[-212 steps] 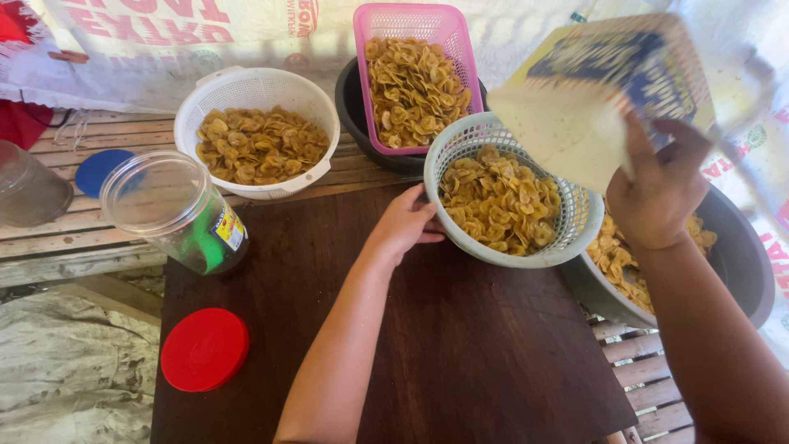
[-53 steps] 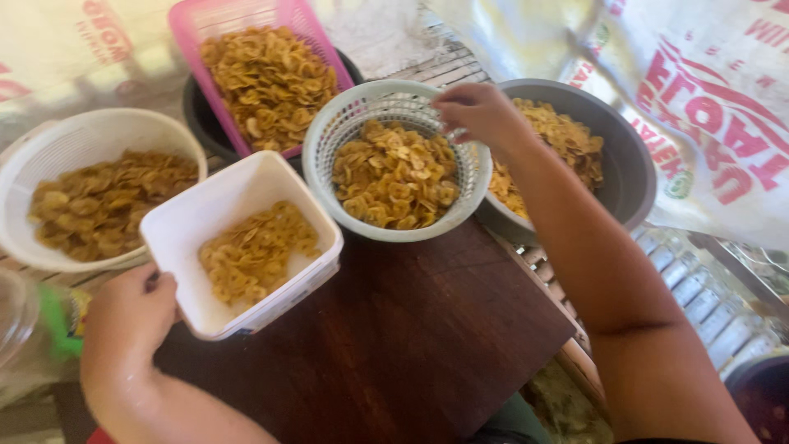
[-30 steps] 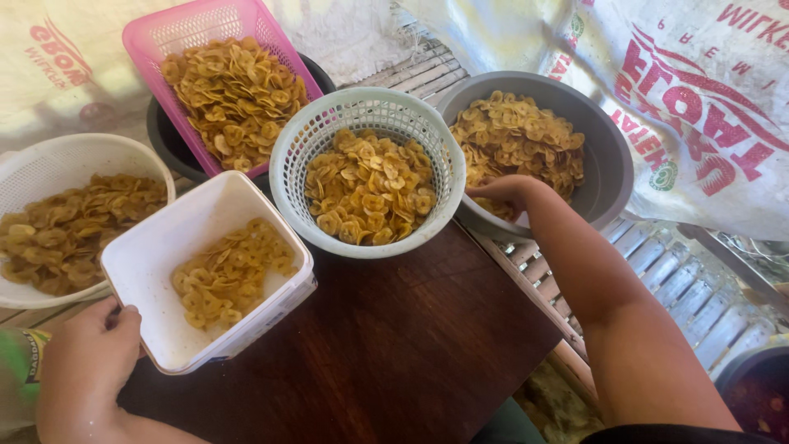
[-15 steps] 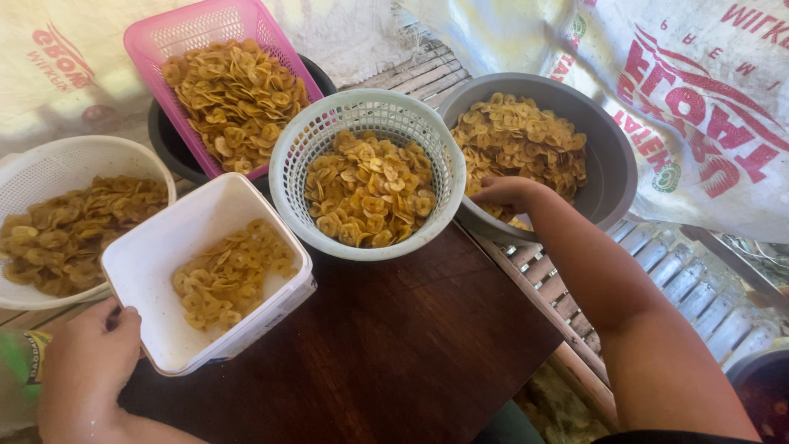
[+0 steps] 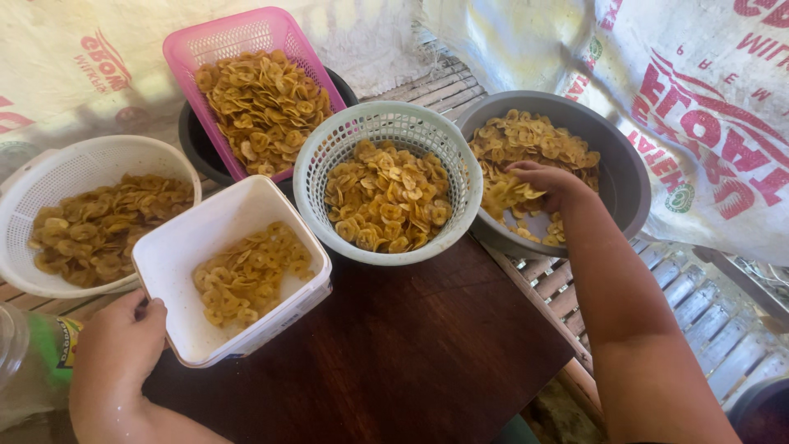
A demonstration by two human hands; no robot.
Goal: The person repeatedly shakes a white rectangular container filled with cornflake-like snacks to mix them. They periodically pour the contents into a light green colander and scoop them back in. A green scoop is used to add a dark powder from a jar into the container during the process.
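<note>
- Left hand (image 5: 123, 349) at lower left, grip closed on the near corner of a white square tub (image 5: 226, 275), thumb hooked over the rim.
- Tub tilted toward the camera, resting on the dark wooden worktop (image 5: 411, 353), holding a thin layer of banana chips (image 5: 246, 275).
- Right hand (image 5: 551, 185) reaching into a grey round basin (image 5: 620, 177) at upper right, fingers curled over a small clump of chips; cannot tell whether the grip has fully shut on them.
- Basin partly filled with chips, mostly heaped at the far and left sides, bare grey bottom showing near the right rim.
- Pale green perforated round basket (image 5: 386, 136) of chips between tub and basin, its rim touching the basin's edge and just beside the tub.
- Pink rectangular basket (image 5: 238, 37) heaped with chips behind, sitting tilted on a black bowl (image 5: 193, 144).
- White round colander (image 5: 57, 168) of darker chips at far left, just behind the tub.
- Clear plastic jar (image 5: 25, 370) with a green label at the lower left edge, beside the left wrist.
- Printed white sacking (image 5: 699, 99) draped along the back and right.
- Slatted bamboo bench (image 5: 682, 304) beneath the worktop at right.
</note>
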